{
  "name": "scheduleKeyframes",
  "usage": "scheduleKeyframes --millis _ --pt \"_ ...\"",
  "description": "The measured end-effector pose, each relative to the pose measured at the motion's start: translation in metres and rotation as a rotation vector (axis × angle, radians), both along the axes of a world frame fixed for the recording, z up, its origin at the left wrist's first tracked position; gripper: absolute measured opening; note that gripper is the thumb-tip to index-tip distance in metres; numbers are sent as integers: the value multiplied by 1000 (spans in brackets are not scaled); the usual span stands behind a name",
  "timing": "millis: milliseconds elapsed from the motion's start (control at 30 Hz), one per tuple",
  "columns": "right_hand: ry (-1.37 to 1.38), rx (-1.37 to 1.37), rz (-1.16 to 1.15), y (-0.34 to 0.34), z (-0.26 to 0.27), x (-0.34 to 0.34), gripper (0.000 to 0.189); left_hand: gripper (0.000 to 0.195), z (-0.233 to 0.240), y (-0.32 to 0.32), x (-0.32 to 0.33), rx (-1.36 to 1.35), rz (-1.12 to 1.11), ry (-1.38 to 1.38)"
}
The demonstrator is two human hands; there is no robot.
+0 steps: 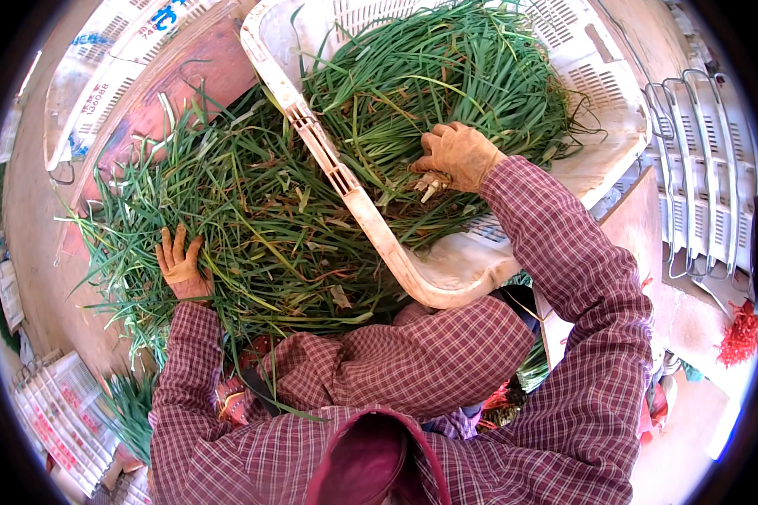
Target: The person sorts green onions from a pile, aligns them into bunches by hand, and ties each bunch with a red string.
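Observation:
My left hand (182, 259), in a fingertip-bare or stained tan glove, lies with spread fingers on the left side of a loose heap of long green leaves (259, 208), probably garlic chives. Brown and yellow dry blades run through that heap. Inside a white plastic crate (379, 221), my gloved right hand (458, 154) has its fingers curled around leafy stalks near their base. Pale, dry stem ends (431, 185) show below its palm. More green chives (442, 69) fill the crate, fairly well aligned; the hand hides part of them.
The crate's near corner rests by my plaid-covered leg (429, 353). A reddish board (183, 95) lies under the heap. White crates (95, 82) stand at upper left, others with metal handles (701, 170) at right. Red ties (739, 334) hang at far right; green bunches (132, 410) lie at lower left.

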State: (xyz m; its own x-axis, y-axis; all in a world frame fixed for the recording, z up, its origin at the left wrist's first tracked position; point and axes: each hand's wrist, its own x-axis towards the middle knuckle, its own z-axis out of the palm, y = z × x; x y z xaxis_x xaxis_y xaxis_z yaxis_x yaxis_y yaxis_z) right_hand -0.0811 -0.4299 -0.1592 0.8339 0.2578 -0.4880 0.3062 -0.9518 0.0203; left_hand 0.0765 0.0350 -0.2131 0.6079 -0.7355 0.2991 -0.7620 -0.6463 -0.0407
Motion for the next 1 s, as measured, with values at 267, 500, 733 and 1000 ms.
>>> scheduleKeyframes --millis 267,500,733,1000 --pt "255 157 -213 7 -17 24 71 32 -1 0 2 40 20 -8" --pt "392 -144 -51 32 -23 20 59 40 -3 6 5 147 25 -10" --pt "434 -115 -30 30 -20 13 58 42 27 -8 -7 77 -57 91" --pt "268 292 -629 -17 53 21 62 71 173 -42 -18 249 -190 752"
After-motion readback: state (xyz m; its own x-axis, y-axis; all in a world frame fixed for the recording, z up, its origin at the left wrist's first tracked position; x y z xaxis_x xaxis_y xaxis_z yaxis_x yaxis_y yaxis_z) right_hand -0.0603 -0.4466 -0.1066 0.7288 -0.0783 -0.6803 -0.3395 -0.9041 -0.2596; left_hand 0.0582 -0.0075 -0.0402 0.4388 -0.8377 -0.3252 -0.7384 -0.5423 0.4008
